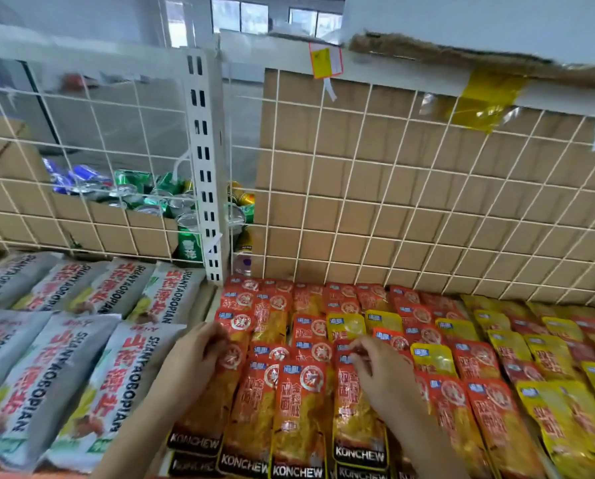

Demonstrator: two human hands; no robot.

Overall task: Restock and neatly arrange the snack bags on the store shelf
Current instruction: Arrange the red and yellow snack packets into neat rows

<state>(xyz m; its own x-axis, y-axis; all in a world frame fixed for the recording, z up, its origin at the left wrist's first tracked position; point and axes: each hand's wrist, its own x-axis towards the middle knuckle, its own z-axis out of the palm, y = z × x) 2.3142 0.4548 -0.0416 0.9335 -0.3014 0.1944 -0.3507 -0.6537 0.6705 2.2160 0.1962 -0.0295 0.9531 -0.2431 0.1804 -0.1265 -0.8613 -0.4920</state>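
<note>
Fronting a wire grid (358,188), the shelf (210,299) holds red snack bags (299,402) — left hand (196,361) flat, right hand (379,375) pinching one.

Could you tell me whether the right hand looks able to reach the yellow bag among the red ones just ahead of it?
Probably yes: the right hand rests on red bags right beside the yellow bag, with nothing standing between them.

Red bags (299,409), glossy, marked KONCHEW on a black band at the near end, lie flat in overlapping columns that run back to the shelf's wire-grid back (393,202). Yellow bags (565,430) of like pattern lie shingled to their right, several mixed among the red rows. Grey bags (81,375) marked SHANYAOBOPIAN lie in two slanted rows on the left.
</note>
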